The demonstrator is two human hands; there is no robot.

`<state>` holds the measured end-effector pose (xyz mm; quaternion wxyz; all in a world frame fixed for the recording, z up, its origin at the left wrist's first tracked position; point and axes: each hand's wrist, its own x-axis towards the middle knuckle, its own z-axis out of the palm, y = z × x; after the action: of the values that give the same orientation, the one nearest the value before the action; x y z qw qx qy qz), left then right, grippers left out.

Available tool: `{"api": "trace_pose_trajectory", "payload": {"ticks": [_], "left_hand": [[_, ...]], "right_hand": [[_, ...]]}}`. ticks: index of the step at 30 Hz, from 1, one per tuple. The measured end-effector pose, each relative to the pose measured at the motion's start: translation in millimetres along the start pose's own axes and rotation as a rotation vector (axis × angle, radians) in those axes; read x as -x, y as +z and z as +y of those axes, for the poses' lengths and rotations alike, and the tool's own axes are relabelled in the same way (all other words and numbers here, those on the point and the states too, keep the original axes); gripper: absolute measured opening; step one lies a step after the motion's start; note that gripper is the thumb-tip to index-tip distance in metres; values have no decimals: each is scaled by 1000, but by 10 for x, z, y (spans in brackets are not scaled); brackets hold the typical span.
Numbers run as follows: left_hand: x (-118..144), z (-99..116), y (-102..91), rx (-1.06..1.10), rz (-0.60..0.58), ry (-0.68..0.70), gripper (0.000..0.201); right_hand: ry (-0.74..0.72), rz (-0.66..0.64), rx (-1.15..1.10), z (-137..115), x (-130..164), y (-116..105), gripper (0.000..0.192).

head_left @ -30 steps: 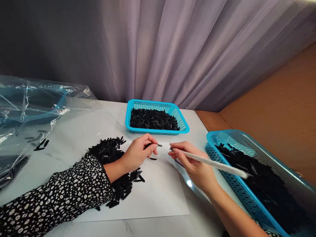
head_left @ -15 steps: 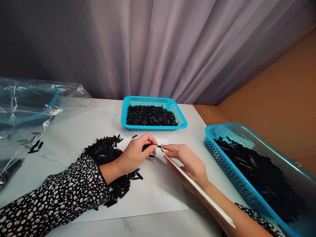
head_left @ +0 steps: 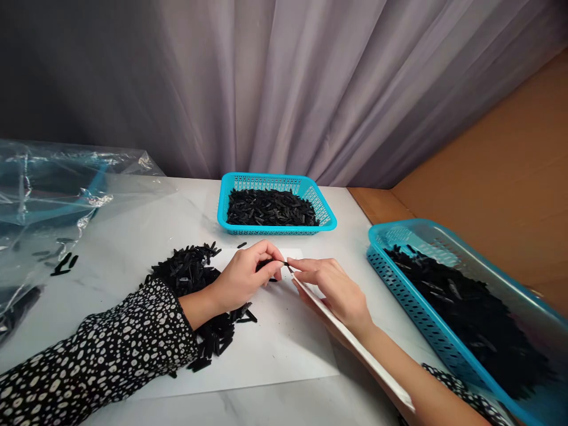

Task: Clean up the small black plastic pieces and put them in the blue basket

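Curtain [head_left: 284, 89] fabric in greyish purple hung in long folds behind everything, and before it stretched a white, faintly marbled counter [head_left: 160, 219]. At the right side stood a brown panel [head_left: 501, 154] that looked like cardboard. Near the panel sat the larger blue basket [head_left: 402, 299], loaded with black slivers, while a clear plastic bag [head_left: 53, 177] sprawled along the counter's left side. The smaller blue basket [head_left: 275, 228], perforated and also filled with black slivers, stood at the back, just beyond the hands. A white sheet [head_left: 293, 349] lay flat in front of the person, with a heap of black slivers [head_left: 186, 269] spread over its left part, some of it hidden behind the left wrist.

The left hand [head_left: 248, 275], below a black sleeve [head_left: 137, 331] with white spots, was curled almost closed, thumb and forefinger pinching a small black piece [head_left: 286, 264] above the sheet. The right hand [head_left: 339, 290] was closed around a white-handled tool [head_left: 359, 348], fingers laid along it, the handle slanting back beneath the forearm. Its thin dark tip met the pinched piece, or nearly so; I couldn't tell whether they touched. Among the smallest things, a few loose slivers [head_left: 67, 263] lay beside the bag.
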<state>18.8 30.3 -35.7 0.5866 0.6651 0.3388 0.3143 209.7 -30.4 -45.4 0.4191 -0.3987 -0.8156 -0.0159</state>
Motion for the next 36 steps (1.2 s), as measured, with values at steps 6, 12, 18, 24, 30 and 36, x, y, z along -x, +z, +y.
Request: {"api": "trace_pose_trajectory", "payload": {"ticks": [6,12,18,24,30,36], "left_hand": [[-33,1,8,180,-9,-71,25],[-37,8,5,209,0,-74,23],[-36,14,-1,218,24,-70,22],[-37,-11,-1,210,7,-46,22],[-48,-21,-11,323,70,-62,32],[-57,5,-68,439,139,-139,44]], "right_hand": [[-178,-62,217,-17,-36,-2,19],[-64,-15,219,-26,-8,34,18],[362,125,-24,-29,-9,-3,17],[595,39,-362,-42,-26,64,22],[660,-103,-346,-48,-272,174,17],[680,62,-153,461,-771,151,17]]}}
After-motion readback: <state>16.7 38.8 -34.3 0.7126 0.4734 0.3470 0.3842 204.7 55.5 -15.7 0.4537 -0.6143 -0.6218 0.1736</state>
